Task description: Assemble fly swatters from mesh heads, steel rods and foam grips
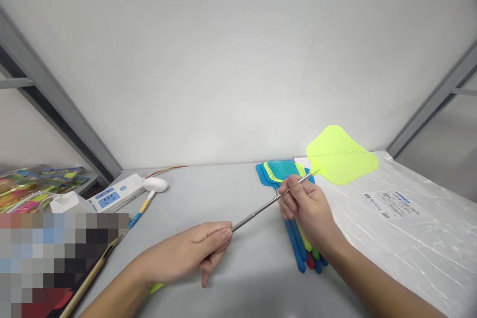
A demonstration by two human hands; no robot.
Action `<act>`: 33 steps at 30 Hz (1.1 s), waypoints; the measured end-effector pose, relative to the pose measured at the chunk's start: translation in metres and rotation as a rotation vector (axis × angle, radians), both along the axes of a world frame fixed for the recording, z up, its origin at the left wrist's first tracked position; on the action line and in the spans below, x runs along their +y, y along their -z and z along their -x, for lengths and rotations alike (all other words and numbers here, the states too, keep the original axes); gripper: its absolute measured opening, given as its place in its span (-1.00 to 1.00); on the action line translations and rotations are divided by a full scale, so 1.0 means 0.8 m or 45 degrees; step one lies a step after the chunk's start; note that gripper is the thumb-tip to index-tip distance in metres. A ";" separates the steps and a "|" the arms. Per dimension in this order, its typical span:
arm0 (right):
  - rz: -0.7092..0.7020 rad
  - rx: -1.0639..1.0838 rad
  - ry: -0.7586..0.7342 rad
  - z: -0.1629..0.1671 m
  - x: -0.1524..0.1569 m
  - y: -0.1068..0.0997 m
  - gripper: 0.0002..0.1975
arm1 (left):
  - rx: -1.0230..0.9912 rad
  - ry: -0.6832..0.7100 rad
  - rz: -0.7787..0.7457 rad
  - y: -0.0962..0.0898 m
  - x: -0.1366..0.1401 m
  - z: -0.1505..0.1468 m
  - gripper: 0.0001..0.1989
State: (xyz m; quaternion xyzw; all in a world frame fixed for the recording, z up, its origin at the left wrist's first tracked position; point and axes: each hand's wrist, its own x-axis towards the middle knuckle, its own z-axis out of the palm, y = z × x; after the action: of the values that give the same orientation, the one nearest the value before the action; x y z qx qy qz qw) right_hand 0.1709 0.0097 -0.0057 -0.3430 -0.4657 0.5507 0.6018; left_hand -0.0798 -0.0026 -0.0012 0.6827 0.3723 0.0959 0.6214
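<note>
A fly swatter with a bright yellow-green perforated head [341, 156] and a thin metal telescopic rod slants up to the right across my view. My left hand [197, 248] is closed around the lower part of the rod. A bit of yellow-green, apparently its handle, peeks out below my left wrist. Near the head, my right hand [303, 203] pinches the rod between thumb and fingers. Behind and below my right hand lies a pile of fly swatters [283, 171], with blue and yellow heads and blue, red, green and yellow handles; my hand partly covers it.
A white power strip [119, 193] with a white plug and cable lies at the left. Beyond it are colourful packaged items [40, 184]. A plastic-wrapped package [395, 228] with a label fills the right side. A pale wall [231, 84] closes off the back.
</note>
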 end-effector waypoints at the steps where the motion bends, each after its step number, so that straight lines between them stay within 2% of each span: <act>1: -0.001 -0.005 0.007 0.000 0.001 0.001 -0.65 | 0.005 -0.005 0.007 -0.001 0.000 -0.002 -0.55; 4: -0.016 -0.032 0.061 0.007 -0.001 0.009 -0.69 | 0.065 -0.059 -0.076 -0.004 -0.004 -0.011 -0.54; 10: -0.055 -0.252 -0.072 0.027 -0.021 0.022 -0.68 | 0.420 -0.187 -0.665 0.001 -0.017 -0.035 -0.57; 15: -0.089 -0.334 0.041 0.024 -0.025 0.022 -0.66 | 0.660 -0.158 -0.973 0.006 -0.015 -0.037 -0.64; 20: -0.001 -0.117 0.276 0.004 -0.005 0.013 -0.68 | 0.803 -0.158 -1.120 0.003 -0.004 -0.030 -0.66; 23: -0.011 -0.019 0.333 -0.007 0.005 0.003 -0.69 | 0.833 -0.167 -1.170 0.002 0.000 -0.026 -0.67; 26: -0.016 0.005 0.298 -0.010 0.009 0.001 -0.70 | 0.838 -0.171 -1.189 0.002 0.000 -0.024 -0.67; 30: -0.006 -0.050 0.249 -0.001 0.008 0.013 -0.70 | 0.845 -0.229 -1.227 0.006 -0.002 -0.023 -0.68; 33: -0.014 -0.187 0.114 0.015 -0.002 0.022 -0.72 | 0.830 -0.262 -1.250 0.012 -0.004 -0.027 -0.69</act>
State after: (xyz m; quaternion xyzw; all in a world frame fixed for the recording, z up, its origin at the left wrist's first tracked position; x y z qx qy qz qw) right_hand 0.1592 0.0082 -0.0235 -0.3995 -0.4959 0.4942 0.5918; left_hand -0.0581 -0.0061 -0.0105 0.8447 0.5202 0.1018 0.0744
